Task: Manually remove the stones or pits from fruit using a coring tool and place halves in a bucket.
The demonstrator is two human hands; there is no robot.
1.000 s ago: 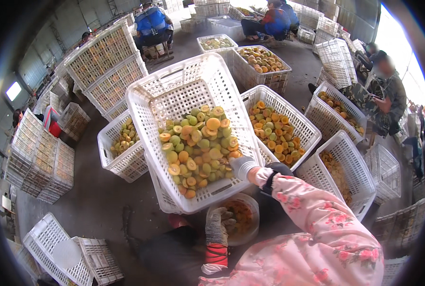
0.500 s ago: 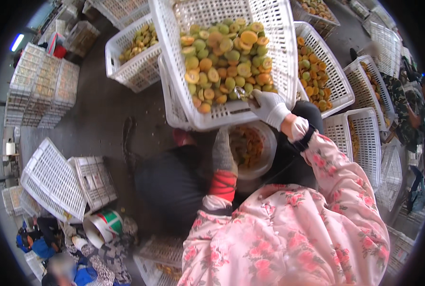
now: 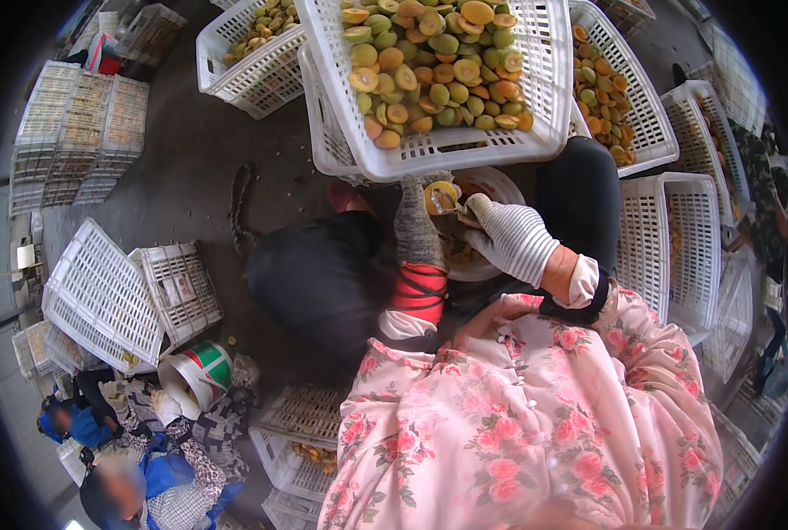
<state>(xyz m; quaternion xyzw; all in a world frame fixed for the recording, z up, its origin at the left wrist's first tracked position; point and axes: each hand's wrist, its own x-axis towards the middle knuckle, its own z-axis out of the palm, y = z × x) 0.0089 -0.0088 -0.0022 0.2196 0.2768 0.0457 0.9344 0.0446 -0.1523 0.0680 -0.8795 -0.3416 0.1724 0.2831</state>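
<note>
Halved fruit [image 3: 435, 196], round, perforated plastic crate [image 3: 542, 75]

No text can be read; the green-and-red band [image 3: 211, 359] on the white bucket [image 3: 191, 367] is too small.

Room to pass lies leftward over the dark grey floor [image 3: 186, 177] beyond the black-trousered left leg [image 3: 314, 265], while the white perforated plastic crate [image 3: 473, 161] of yellow-green halved fruit [image 3: 457, 93] bars the way ahead and the black-trousered right knee [image 3: 579, 203] the right.
</note>
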